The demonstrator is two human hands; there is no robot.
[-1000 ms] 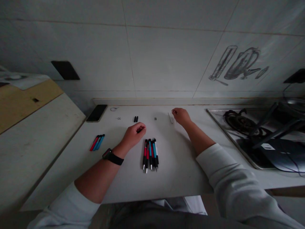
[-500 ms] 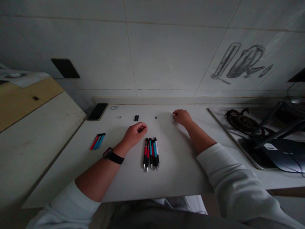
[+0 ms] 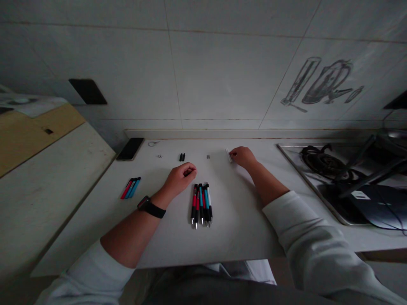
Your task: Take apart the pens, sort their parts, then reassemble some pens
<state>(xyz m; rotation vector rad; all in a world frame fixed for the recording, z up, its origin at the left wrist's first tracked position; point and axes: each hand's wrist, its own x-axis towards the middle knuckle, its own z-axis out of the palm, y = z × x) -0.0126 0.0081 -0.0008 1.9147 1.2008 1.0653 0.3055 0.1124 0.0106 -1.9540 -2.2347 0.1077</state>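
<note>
My left hand (image 3: 180, 178) rests on the white countertop (image 3: 235, 228), curled shut round a small dark part I cannot name. Just right of it lies a row of several assembled pens (image 3: 201, 204) in red, blue, white and black. My right hand (image 3: 243, 156) reaches to the back of the counter, fingertips pinched at thin white refills (image 3: 228, 155). Between the hands at the back lie two black grips (image 3: 181, 157) and tiny springs (image 3: 207, 156). Coloured pen barrels (image 3: 130, 188) lie at the left.
A black phone (image 3: 129, 149) lies at the back left corner near a small ring (image 3: 152, 143). More tiny parts (image 3: 159, 156) sit beside the grips. A gas hob (image 3: 346, 178) fills the right side. A wooden surface (image 3: 34, 135) adjoins on the left.
My right hand has lowered slightly onto the white refills. My left hand has hardly moved. The view has shifted a little.
</note>
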